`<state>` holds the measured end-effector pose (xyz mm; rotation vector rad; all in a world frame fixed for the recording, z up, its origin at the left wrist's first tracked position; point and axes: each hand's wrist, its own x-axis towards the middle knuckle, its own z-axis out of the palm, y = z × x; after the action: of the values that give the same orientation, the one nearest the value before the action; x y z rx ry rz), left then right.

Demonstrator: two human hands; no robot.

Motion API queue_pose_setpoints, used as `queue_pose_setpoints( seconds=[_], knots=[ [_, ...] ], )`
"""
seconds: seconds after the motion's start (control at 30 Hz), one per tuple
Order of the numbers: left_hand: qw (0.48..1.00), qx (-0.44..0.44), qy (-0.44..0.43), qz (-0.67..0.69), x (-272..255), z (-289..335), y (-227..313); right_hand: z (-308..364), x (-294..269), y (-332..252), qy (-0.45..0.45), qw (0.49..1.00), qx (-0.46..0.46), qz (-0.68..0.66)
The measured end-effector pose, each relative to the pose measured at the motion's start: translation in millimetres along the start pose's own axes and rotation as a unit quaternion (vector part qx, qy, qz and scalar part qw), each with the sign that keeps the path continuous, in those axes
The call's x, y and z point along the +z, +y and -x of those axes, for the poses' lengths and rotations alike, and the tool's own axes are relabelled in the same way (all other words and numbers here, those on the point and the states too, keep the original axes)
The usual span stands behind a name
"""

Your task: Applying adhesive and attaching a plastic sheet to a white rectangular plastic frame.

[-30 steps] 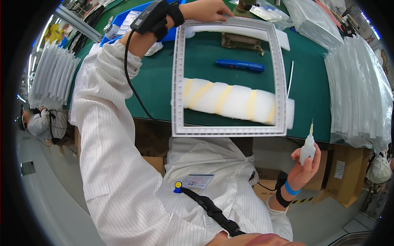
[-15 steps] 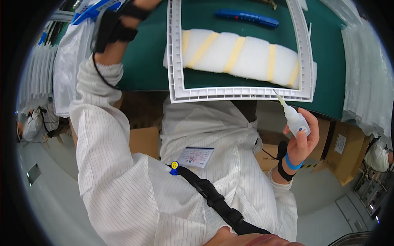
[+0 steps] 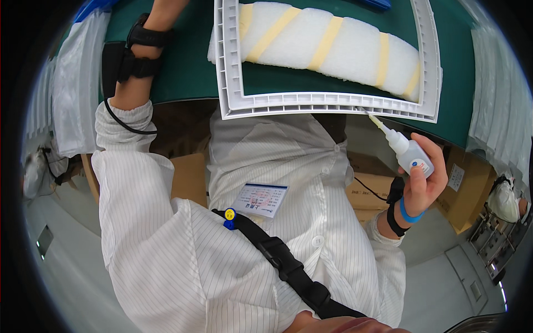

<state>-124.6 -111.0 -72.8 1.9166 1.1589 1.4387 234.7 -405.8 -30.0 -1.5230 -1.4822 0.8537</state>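
My right hand [image 3: 427,180] is closed around a small white squeeze bottle [image 3: 412,154] with a long thin nozzle, seemingly a glue bottle. The nozzle slants up and left, its fine tip at the near bar of a white plastic frame [image 3: 327,100]; whether it touches is too small to tell. Ribs divide that bar into small cells. My left forearm reaches past the upper edge of the picture, left of the frame, and hides the left hand beyond view. Inside and under the frame lies a white padded roll [image 3: 355,47] with yellow tape bands.
The green tabletop [image 3: 183,72] ends just short of the frame's near bar. A blue pen [image 3: 377,4] shows at the top edge. Clear plastic bags hang at the left [image 3: 78,94] and right [image 3: 499,100]. Cardboard boxes [image 3: 461,188] stand below the table. A cable runs along my left wrist.
The view has shifted, so the frame and pen appear higher. The nozzle tip has moved slightly left along the near bar. My left hand has gone farther out past the upper edge.
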Motion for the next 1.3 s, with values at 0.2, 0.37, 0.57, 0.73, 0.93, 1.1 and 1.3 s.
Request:
queue_pose_setpoints(
  seconds=[0.2,0.37,0.57,0.73,0.93,1.1,1.3],
  knots=[
    [1.0,-0.003,-0.014,0.002,-3,2,3,-14,-5,-28,-0.01,0.996,-0.057,0.066],
    [1.0,0.003,-0.015,-0.019,-3,2,2,-24,-7,-50,-0.048,0.98,-0.117,0.153],
    [1.0,0.001,-0.018,0.014,-6,-1,-3,-29,-4,-66,-0.056,0.974,-0.117,0.186],
    [1.0,0.003,-0.013,-0.012,-7,-2,4,-26,-8,-54,-0.056,0.983,-0.106,0.138],
    [0.998,-0.058,0.012,-0.001,-13,0,-2,-9,-5,-17,-0.033,0.996,0.069,-0.055],
    [0.998,-0.065,0.026,-0.004,-15,-1,1,-12,-12,11,-0.015,0.974,0.045,-0.222],
    [0.989,-0.022,-0.016,-0.145,-27,1,2,-51,-59,18,0.034,0.97,0.094,-0.223]
  ],
)
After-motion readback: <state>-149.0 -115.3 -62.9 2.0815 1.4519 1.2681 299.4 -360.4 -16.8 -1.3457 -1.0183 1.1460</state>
